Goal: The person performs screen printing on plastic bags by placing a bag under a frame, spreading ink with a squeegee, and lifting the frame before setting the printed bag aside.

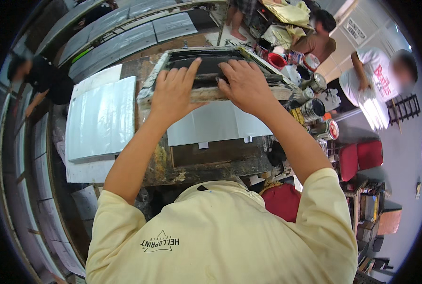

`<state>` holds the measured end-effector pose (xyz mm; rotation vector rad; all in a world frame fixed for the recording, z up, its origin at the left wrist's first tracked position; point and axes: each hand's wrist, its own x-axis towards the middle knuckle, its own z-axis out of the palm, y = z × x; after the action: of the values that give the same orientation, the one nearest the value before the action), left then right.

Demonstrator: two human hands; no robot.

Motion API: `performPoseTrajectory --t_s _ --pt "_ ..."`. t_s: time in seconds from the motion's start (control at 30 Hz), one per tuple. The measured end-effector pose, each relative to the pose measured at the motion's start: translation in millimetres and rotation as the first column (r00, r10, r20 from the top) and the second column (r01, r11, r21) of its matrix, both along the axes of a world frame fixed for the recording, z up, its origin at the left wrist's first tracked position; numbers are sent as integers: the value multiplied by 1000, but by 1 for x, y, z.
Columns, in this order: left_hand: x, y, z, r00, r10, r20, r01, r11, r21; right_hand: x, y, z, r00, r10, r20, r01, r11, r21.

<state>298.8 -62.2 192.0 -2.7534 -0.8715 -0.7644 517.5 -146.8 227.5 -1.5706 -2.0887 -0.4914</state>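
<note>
A paint-stained wooden printing frame [147, 87] with a dark mesh lies on a worn work table [206, 165], partly over a white sheet [211, 125]. My left hand [173, 92] rests on the frame's near bar, with its fingers spread over a dark squeegee [208, 68] on the mesh. My right hand [244, 85] grips the same squeegee from the right. Both forearms reach forward from my pale yellow shirt.
A stack of white sheets [102, 118] lies left of the frame. Paint cans [312, 109] and a red tub [277, 60] crowd the table's right end. Red stools [360, 158] stand to the right. Other people work at the left, back and right.
</note>
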Motion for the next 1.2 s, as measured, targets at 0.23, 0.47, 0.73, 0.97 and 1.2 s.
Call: performPoseTrajectory --t_s 0.23,0.47,0.73,0.97,1.2 --pt "8 24 43 999 29 12 -31 994 109 -2 45 13 995 -102 -13 102 995 8" --pt "-8 -52 -6 864 13 504 280 819 -501 18 77 20 995 -17 -96 27 994 103" --pt "-65 -97 -58 76 907 413 954 54 -295 -9 -4 -37 996 -89 12 87 934 -345" --pt "-81 -117 -184 245 970 -4 787 -201 -583 -8 -40 -180 984 -57 -169 -77 719 -691" --pt "-81 -108 -241 238 960 -147 787 -280 -550 -15 -59 -243 986 -11 -168 -106 735 -669"
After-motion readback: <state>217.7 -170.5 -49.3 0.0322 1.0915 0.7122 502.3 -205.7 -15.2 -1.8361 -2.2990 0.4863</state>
